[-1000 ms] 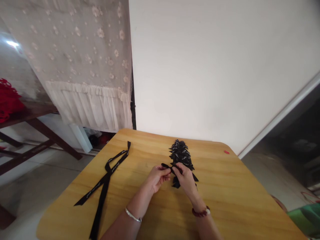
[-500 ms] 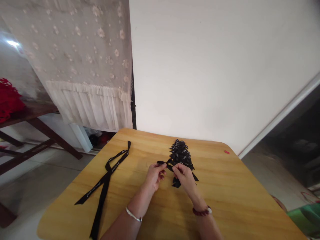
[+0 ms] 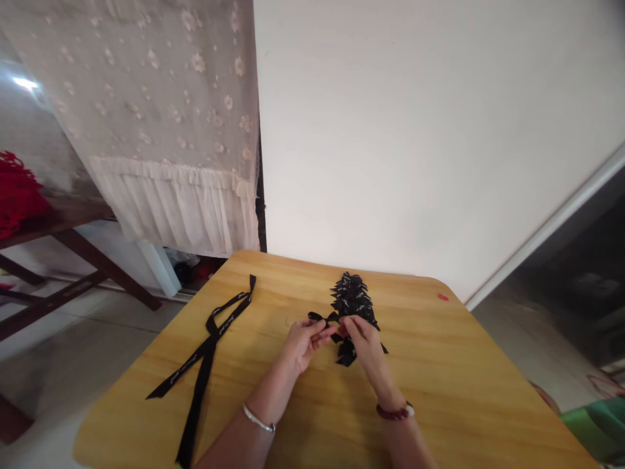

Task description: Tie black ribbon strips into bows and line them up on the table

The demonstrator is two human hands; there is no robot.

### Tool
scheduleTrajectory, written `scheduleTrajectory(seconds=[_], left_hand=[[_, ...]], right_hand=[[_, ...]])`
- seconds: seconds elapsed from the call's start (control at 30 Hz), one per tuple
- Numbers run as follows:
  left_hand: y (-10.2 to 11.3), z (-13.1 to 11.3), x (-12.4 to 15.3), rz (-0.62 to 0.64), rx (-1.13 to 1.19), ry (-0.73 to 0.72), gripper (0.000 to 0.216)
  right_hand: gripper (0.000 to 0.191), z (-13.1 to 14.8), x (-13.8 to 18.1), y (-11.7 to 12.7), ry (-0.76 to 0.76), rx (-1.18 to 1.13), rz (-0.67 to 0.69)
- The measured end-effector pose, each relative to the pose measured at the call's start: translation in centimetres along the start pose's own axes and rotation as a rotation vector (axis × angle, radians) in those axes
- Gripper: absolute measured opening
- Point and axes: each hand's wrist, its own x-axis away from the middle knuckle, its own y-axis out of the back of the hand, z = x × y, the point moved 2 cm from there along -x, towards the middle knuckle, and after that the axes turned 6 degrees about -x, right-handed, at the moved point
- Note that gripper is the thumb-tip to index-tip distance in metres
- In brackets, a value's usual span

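A small black ribbon bow (image 3: pixel 318 317) is held up over the middle of the wooden table. My left hand (image 3: pixel 307 340) pinches its left side between thumb and fingers. On its right side, the thumb and fingertips of my right hand (image 3: pixel 360 333) close on the ribbon, covering part of it. Just behind and beneath my right hand lies a column of several black bows (image 3: pixel 350 296) with pale lettering. One more bow (image 3: pixel 346 353) shows at the near end, partly hidden by that hand.
Loose black ribbons (image 3: pixel 213 335) with white lettering lie crossed at the table's left. A small red piece (image 3: pixel 442 297) rests near the far right corner of the table (image 3: pixel 420 397). A white wall (image 3: pixel 390 130) and a lace curtain (image 3: pixel 180 117) stand behind.
My right fingers have risen slightly and shifted on the bow. The left fingers have stretched further right beneath it. The ribbons and the bow column stay put.
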Motion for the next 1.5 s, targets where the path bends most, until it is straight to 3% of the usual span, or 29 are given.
scheduleTrajectory(seconds=[0.1, 0.5, 0.77, 1.0, 1.2, 1.33, 1.5], left_hand=[[-0.16, 0.18, 0.08, 0.032, -0.059, -0.001, 0.009], [-0.11, 0.10, 0.20, 0.102, -0.090, 0.031, 0.003], [-0.35, 0.17, 0.35, 0.132, -0.103, 0.036, 0.009], [-0.74, 0.16, 0.48, 0.193, -0.096, -0.014, 0.010], [-0.67, 0.22, 0.54, 0.168, -0.184, -0.050, 0.020], [-0.59, 0.53, 0.31, 0.153, -0.283, -0.105, 0.023], [-0.76, 0.87, 0.26, 0.117, -0.376, -0.125, 0.018]], right_hand=[[0.019, 0.51, -0.01, 0.41, 0.072, -0.088, -0.048], [0.018, 0.80, 0.26, 0.05, 0.202, -0.046, 0.094], [0.009, 0.34, 0.05, 0.14, 0.153, -0.033, 0.021], [0.021, 0.73, 0.04, 0.23, 0.054, -0.079, -0.029], [0.036, 0.87, 0.31, 0.64, -0.032, -0.115, -0.134], [0.040, 0.67, 0.44, 0.40, -0.078, -0.107, -0.106], [0.032, 0.64, 0.25, -0.07, -0.016, -0.019, -0.006]])
